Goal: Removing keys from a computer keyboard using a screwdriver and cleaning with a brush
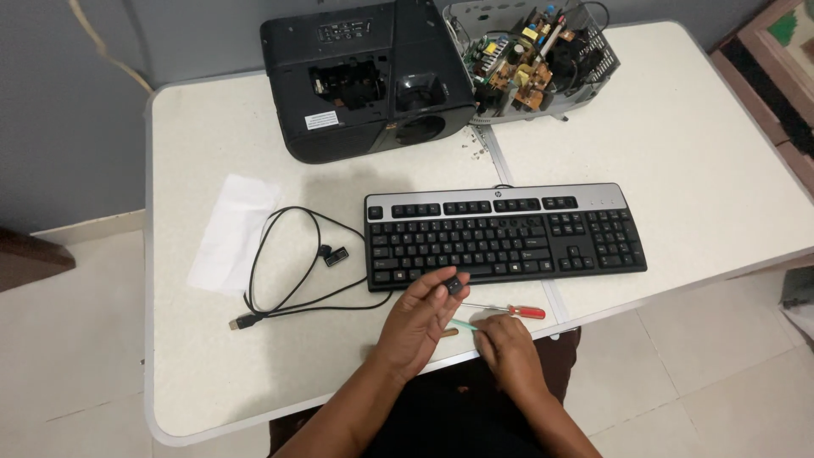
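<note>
My left hand point(417, 318) holds a small black keycap point(455, 285) between its fingertips, just below the front edge of the black and silver keyboard point(504, 237). My right hand point(504, 348) rests on the table near its front edge, its fingers closed on a thin light-green tool point(463, 325). A red-handled screwdriver point(517, 311) lies on the table just beyond my right hand.
A black projector housing point(365, 80) and an exposed circuit board assembly point(530, 59) stand at the back of the white table point(695, 153). The keyboard's black cable point(288, 263) loops to the left beside a white sheet of paper point(233, 233). Small screws point(475, 146) lie near the projector.
</note>
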